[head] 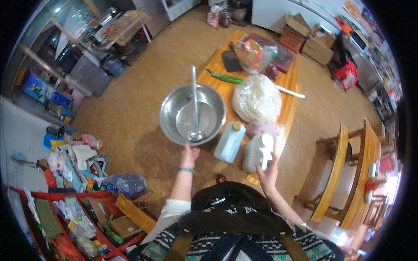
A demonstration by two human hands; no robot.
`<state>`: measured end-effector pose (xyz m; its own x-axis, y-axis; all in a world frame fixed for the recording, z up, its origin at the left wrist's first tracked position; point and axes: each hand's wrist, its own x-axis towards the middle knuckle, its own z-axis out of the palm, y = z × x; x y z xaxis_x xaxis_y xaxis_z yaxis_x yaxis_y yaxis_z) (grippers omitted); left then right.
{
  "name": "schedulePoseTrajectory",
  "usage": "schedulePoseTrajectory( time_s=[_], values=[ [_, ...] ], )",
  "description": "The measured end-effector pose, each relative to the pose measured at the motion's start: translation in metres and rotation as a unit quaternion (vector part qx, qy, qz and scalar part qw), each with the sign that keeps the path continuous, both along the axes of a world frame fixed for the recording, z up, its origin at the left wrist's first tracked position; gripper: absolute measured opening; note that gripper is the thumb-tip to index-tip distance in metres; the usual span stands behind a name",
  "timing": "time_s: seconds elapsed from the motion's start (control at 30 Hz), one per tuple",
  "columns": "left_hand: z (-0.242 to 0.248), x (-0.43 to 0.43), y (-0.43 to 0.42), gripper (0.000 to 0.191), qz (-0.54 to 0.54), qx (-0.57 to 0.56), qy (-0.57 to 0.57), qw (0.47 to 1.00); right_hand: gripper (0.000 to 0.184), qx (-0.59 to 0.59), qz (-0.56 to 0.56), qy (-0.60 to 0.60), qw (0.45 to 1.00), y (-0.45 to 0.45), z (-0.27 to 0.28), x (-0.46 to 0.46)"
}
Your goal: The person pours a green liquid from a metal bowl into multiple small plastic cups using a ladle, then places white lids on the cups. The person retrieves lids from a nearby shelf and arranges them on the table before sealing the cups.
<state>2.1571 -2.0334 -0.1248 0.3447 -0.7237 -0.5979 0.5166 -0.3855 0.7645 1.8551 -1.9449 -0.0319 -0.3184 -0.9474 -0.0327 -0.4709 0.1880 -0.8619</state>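
Observation:
A steel bowl [169, 114] with a metal ladle [195, 101] in it stands at the table's left edge. My left hand [190, 156] is at the bowl's near rim; whether it grips the rim is not plain. On the right, my right hand [269, 173] is at the handle of a white plastic jug [253, 155]; its grip is unclear. Between them stands a pale blue plastic jug [230, 143] with a tan cap. Beyond the jugs lie a pinkish plastic bag [261, 128], a large clear bag of pale noodle-like strands [257, 99] and a green onion [225, 77].
The wooden table [212, 63] holds a filled plastic bag [253, 53], a red onion [271, 71] and a dark board [284, 60] at its far end. Wooden benches [333, 176] stand right. A large plastic water bottle [127, 184] lies left, near red shelving [107, 199].

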Motion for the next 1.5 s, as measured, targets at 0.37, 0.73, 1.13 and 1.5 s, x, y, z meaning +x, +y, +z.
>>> schedulePoseTrajectory(
  time_s=[0.37, 0.73, 1.13, 1.5],
  values=[
    [0.159, -0.105, 0.044, 0.032, -0.123, -0.421, -0.406, 0.802, 0.048, -0.109, 0.207, -0.025, 0.972, -0.055, -0.042, 0.049],
    [0.130, -0.014, 0.186, 0.063, -0.027, -0.137, -0.336, 0.931, 0.051, 0.057, 0.571, -0.036, 0.818, -0.030, -0.022, 0.173],
    [0.118, 0.042, 0.395, 0.061, 0.271, 0.057, -0.418, 0.865, 0.055, 0.058, 0.804, -0.006, 0.592, 0.063, -0.003, 0.304],
    [0.096, 0.057, 0.500, 0.051, 0.350, 0.155, -0.381, 0.841, 0.046, -0.120, 0.909, 0.178, 0.358, 0.195, 0.021, 0.390]
  ],
)
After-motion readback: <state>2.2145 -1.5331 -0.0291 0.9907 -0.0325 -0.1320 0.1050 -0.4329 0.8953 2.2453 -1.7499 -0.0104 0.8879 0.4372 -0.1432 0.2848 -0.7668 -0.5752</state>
